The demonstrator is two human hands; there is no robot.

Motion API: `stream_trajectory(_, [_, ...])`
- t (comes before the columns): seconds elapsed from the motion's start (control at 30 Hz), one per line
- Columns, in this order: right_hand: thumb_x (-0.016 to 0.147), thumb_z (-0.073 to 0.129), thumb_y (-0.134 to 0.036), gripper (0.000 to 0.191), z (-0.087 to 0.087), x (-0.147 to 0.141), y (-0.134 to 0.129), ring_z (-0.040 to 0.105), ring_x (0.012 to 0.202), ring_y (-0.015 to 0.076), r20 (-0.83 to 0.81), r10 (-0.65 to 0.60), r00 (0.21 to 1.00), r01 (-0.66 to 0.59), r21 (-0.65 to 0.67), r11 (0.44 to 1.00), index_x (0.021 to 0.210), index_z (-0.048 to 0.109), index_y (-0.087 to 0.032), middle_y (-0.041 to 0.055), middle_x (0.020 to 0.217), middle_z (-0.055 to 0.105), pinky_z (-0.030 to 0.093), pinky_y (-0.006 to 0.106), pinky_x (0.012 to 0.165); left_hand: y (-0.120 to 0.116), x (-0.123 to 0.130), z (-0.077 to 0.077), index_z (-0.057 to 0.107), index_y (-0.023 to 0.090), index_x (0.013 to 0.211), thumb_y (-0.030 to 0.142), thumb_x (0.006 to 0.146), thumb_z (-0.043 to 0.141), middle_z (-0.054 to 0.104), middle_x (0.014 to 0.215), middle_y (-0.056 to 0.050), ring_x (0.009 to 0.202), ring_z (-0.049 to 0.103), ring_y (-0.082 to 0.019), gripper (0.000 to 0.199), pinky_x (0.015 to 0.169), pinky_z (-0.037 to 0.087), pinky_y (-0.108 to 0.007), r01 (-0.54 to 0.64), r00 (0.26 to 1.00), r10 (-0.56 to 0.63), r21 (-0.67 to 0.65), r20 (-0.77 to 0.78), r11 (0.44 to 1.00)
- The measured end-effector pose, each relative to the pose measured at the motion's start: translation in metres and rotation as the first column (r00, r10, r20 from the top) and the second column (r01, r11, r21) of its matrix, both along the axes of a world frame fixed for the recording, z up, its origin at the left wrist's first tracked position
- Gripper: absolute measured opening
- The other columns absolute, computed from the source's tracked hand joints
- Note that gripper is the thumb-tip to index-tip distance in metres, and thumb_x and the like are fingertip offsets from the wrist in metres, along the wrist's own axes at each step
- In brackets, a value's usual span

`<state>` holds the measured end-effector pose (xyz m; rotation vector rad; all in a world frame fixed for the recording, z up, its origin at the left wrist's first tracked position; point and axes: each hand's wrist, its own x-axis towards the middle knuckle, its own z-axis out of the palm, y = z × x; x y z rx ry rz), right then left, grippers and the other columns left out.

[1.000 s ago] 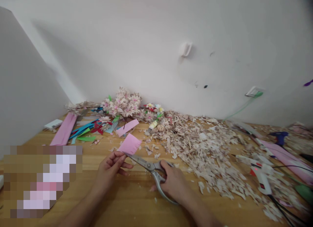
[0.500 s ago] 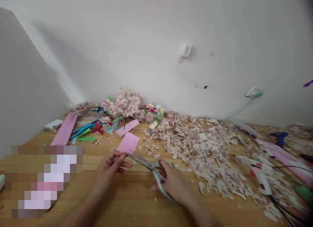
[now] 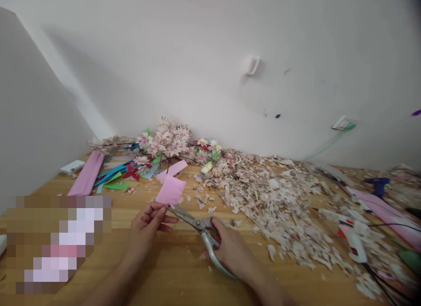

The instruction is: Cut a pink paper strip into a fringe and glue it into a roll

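Between the thumb and fingers of my left hand (image 3: 153,220) is the lower corner of a pink piece of crepe paper (image 3: 170,191), its right edge cut into a fringe. My right hand (image 3: 232,249) grips the handles of silver scissors (image 3: 199,223). Their blades point up and left, with the tips at the paper's lower edge beside my left fingertips. The blades look nearly closed. Just behind the held piece lies a pink paper strip (image 3: 173,171) on the wooden table.
A bunch of paper flowers (image 3: 169,139) lies against the wall, with coloured strips (image 3: 113,172) and folded pink paper (image 3: 87,174) to its left. Dried petals (image 3: 279,209) spread over the right side. A white glue gun (image 3: 353,240) and a blue glue gun (image 3: 377,185) lie at right.
The pink paper has tilted and shifted slightly left in my left hand. The scissors have moved a little left and up, with their blades closer together.
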<state>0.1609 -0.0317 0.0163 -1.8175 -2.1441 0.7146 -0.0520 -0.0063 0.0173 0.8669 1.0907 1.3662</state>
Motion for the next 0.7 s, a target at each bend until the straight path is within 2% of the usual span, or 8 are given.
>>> stream_trajectory(0.33, [0.058,0.072,-0.039,0.039,-0.0022,-0.0019,0.0007,0.048,0.060,0.0141,-0.032,-0.005,0.999,0.005,-0.007,1.000,0.080,0.045,-0.022,-0.0012,0.073,0.060,0.025,0.022,0.052,0.0007,0.0027,-0.0007,0.055,0.015,0.071,0.045,0.050,0.077,0.066,0.056,0.004,0.053,0.068,-0.017,0.043,0.042,0.054,-0.021,-0.003,1.000,0.003,0.000,0.027,1.000])
stream_trajectory(0.7, [0.057,0.073,-0.039,0.041,-0.0038,-0.0014,0.0016,0.049,0.061,0.0149,-0.027,-0.017,1.000,0.017,0.012,1.000,0.081,0.045,-0.022,-0.0006,0.074,0.061,0.026,0.022,0.053,-0.0004,0.0034,0.0002,0.055,0.016,0.070,0.043,0.049,0.078,0.065,0.052,0.005,0.052,0.068,-0.017,0.042,0.041,0.053,-0.020,-0.005,0.999,0.005,0.001,0.044,1.000])
